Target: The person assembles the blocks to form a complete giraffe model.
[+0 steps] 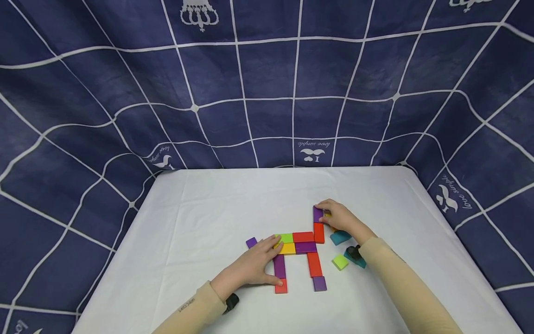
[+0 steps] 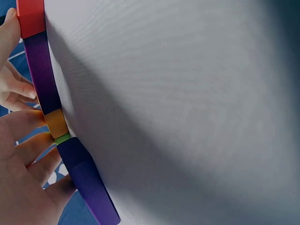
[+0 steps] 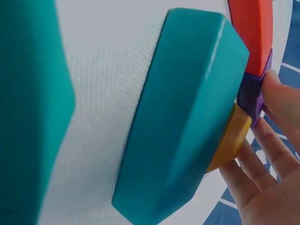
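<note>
Flat coloured blocks lie edge to edge on the white table in a four-legged animal shape. My right hand (image 1: 341, 217) pinches the purple block (image 1: 318, 213) at the top of the upright part, above a red block (image 1: 319, 233). My left hand (image 1: 256, 263) rests with fingers spread on the left side. Its fingertips touch the green block (image 1: 287, 238) and yellow block (image 1: 289, 249), and its thumb is at the lower red block (image 1: 281, 288). A purple block (image 2: 89, 183) slants out at the left end, partly behind the hand in the head view.
Right of the shape lie loose blocks: a teal one (image 1: 340, 238), another teal one (image 1: 359, 260) partly under the right wrist camera, and a light green square (image 1: 340, 262). An orange block (image 3: 230, 140) sits by the right fingers. Dark blue checked cloth (image 1: 267, 116) surrounds the table.
</note>
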Motion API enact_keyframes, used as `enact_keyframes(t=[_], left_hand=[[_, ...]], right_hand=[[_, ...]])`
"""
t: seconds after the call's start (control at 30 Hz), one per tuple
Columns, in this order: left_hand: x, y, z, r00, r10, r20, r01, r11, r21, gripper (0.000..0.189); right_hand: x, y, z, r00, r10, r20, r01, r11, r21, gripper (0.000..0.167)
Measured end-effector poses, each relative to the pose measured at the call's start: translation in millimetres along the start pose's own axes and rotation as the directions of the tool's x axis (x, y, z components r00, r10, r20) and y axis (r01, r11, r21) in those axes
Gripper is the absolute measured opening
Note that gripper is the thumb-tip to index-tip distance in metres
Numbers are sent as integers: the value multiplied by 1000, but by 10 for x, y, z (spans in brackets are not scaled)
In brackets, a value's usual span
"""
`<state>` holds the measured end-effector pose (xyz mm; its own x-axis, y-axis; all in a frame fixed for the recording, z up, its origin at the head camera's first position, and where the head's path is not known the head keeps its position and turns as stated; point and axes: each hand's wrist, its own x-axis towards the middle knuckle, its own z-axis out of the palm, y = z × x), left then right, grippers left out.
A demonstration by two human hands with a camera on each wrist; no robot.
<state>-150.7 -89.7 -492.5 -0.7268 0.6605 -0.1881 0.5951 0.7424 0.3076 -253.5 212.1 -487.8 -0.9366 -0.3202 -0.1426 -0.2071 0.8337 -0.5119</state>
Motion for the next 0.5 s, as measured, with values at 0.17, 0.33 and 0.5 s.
enact_keyframes(t=[0.17, 0.33, 0.5], left_hand=[[10, -10, 11, 1000, 1, 2, -1, 1000, -3, 100], [25, -17, 23, 1000, -1, -2, 1, 1000, -7, 101], [33, -19, 32, 1000, -4, -1, 4, 1000, -3, 101]], right_hand=[[-1, 8, 0, 1000, 1, 1, -1, 1000, 6, 44], [-2, 23, 1, 1000, -18, 1, 18, 1000, 6, 44], [-4, 32, 0, 1000, -28, -3, 28, 1000, 8, 44]])
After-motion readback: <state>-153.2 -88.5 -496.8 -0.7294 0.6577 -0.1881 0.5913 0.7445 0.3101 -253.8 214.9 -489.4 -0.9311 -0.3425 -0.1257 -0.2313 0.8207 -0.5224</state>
